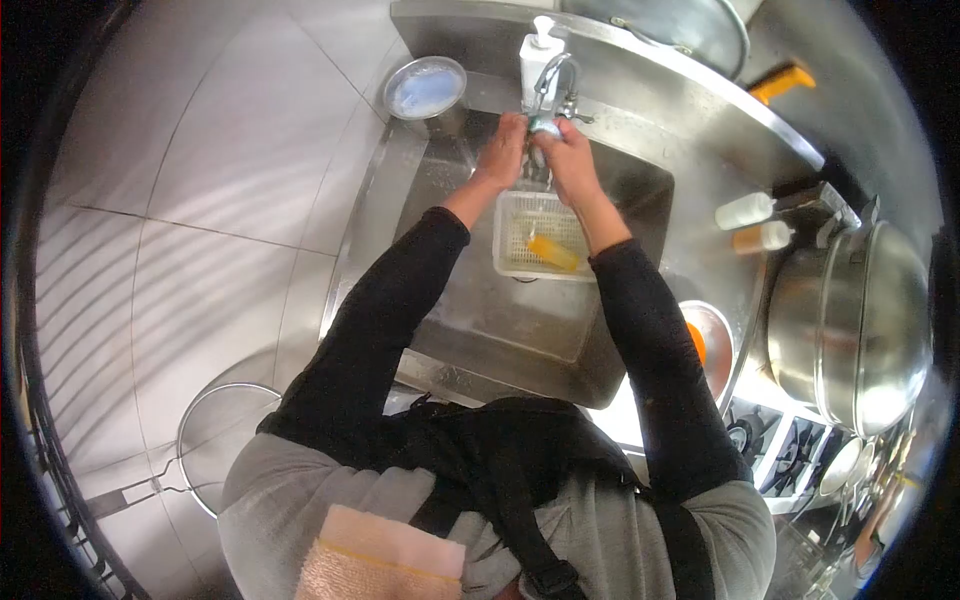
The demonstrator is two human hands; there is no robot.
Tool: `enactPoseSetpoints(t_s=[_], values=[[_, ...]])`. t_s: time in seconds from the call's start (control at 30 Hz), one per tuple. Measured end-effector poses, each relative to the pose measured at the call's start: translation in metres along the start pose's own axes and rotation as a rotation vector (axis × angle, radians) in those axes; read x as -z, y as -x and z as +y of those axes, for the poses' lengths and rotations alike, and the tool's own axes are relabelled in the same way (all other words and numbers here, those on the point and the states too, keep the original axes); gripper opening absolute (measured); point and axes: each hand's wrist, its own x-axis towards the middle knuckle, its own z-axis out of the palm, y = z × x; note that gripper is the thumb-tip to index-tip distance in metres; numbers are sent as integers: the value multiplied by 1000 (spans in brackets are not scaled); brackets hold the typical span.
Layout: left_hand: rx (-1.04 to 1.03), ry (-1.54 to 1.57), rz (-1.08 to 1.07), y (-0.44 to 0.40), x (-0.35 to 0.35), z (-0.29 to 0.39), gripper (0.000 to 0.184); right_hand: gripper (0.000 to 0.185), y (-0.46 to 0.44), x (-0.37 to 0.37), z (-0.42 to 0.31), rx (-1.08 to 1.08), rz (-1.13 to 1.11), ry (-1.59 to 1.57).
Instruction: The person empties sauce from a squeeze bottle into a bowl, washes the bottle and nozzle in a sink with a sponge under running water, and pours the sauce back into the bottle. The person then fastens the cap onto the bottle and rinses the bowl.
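Both hands are raised under the faucet [553, 72] at the back of the steel sink [480, 320]. My left hand [504, 152] is on the left, its fingers closed near a small pale, greenish item [545, 128]. My right hand [566, 158] has its fingers wrapped round that item, which is too small and blurred to name. Water runs down between the hands. Just below them, a white plastic basket [505, 262] in the sink holds a yellow-handled object [553, 253].
A metal bowl of bluish suds [427, 88] and a white pump bottle [538, 85] stand behind. Two bottles [745, 210], a large steel pot [840, 325] and a stove [785, 450] are right. A strainer [225, 440] hangs lower left.
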Motion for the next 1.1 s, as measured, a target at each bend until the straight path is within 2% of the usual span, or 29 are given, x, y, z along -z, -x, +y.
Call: enactPoseSetpoints(t_s=[0.07,0.13,0.17,0.23,0.3,0.4,0.43,0.5,0.57,0.67,0.73,0.93,0.97,1.03,1.1], values=[[61,21,18,3,0,-6,45,28,0,2,-12,-87,51,-54],[-336,-39,39,4,3,-9,43,35,-4,3,-20,-227,90,-218],[-344,-40,43,3,5,-8,43,35,-8,9,-23,-219,87,-218],[130,438,-122,13,9,-5,40,40,-8,22,-29,-411,-110,-525],[145,516,-142,15,14,1,39,40,-1,20,-27,-374,-131,-507],[204,561,-154,17,16,14,36,34,-1,12,-15,-166,-210,-61],[248,530,-143,16,14,18,35,34,-1,12,-5,-163,-210,-61],[221,484,-76,20,6,25,34,35,1,7,7,117,-34,370],[193,440,-12,19,4,28,33,34,2,4,-2,96,-7,278],[83,315,-74,23,5,23,34,32,-3,5,-6,15,35,167],[-4,286,-104,21,6,20,33,28,-8,2,-9,-91,91,-23],[-127,177,-8,16,4,7,30,31,1,-8,-11,-50,18,106],[-125,177,-14,19,5,11,30,31,3,-7,-17,-53,24,104],[67,465,-111,26,7,14,28,35,6,-3,-32,-271,26,-184],[52,449,-98,23,8,14,28,34,3,-7,-26,-246,9,-189]])
